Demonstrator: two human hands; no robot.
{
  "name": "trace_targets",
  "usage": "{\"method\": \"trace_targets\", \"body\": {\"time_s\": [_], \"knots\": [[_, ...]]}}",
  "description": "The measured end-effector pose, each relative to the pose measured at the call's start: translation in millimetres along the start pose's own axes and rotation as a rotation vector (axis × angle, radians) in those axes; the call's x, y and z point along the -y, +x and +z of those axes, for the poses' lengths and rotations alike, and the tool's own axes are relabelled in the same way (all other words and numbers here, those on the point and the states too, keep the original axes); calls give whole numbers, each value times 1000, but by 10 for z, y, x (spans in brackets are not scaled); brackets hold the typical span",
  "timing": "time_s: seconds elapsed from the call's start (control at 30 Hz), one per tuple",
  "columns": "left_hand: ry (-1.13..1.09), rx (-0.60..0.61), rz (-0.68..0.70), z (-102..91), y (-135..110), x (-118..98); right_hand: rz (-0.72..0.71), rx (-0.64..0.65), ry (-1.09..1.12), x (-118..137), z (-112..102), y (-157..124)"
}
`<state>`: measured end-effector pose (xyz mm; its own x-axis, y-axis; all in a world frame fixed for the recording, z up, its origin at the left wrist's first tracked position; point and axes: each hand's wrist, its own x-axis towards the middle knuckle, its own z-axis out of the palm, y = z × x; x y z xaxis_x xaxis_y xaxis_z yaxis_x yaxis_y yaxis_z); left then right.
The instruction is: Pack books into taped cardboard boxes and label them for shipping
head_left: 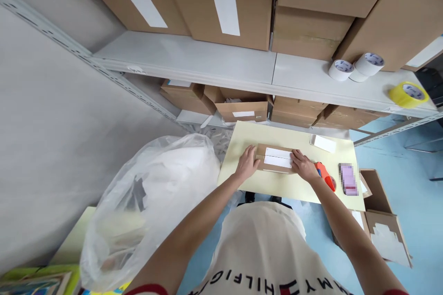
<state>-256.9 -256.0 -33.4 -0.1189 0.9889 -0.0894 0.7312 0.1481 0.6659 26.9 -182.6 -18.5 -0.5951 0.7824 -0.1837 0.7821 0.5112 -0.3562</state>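
A small brown cardboard box (pixel 276 159) with a white label on top lies on a pale yellow table (pixel 277 186). My left hand (pixel 247 162) rests flat against the box's left end, fingers spread. My right hand (pixel 303 165) lies on the box's right end, fingers stretched over its top edge. Both hands press the box between them. Just right of my right hand lies an orange tape dispenser (pixel 326 175).
A white slip (pixel 324 143) and a blurred pink item (pixel 348 179) lie on the table. A big clear plastic bag (pixel 152 203) bulges at left. Shelves (pixel 221 62) behind hold cardboard boxes, white tape rolls (pixel 356 67) and a yellow roll (pixel 409 94). An open carton (pixel 380 221) sits on the floor at right.
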Motion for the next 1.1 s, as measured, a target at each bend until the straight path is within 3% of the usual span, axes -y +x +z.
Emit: {"method": "trace_targets", "body": {"time_s": [0.1, 0.17, 0.3, 0.4, 0.47, 0.53, 0.6, 0.67, 0.77, 0.9, 0.97, 1.1], "knots": [[291, 79, 250, -24, -58, -197, 22, -10, -26, 34, 42, -7], [384, 173, 346, 5, -59, -317, 42, -16, -20, 67, 43, 12], [463, 273, 372, 123, -17, -415, 74, -9, 28, 134, 32, 6], [475, 304, 357, 182, 8, -388, 134, -98, 82, 43, 40, -158], [469, 321, 352, 198, 20, -360, 294, -229, 108, -135, 68, -378], [460, 328, 352, 211, 33, -337, 561, -326, 114, -369, 121, -645], [452, 322, 353, 230, 46, -318, 775, -285, 113, -585, 199, -878], [442, 310, 347, 254, 57, -300, 849, -154, 129, -725, 289, -1009], [446, 294, 357, 280, 64, -277, 885, -41, 181, -780, 386, -1003], [535, 285, 405, 283, 40, -253, 890, -105, 204, -729, 250, -920], [577, 280, 425, 283, 7, -240, 789, -195, 272, -667, 38, -897], [581, 268, 467, 302, -102, -213, 446, -368, 529, -339, -476, -645]]}}
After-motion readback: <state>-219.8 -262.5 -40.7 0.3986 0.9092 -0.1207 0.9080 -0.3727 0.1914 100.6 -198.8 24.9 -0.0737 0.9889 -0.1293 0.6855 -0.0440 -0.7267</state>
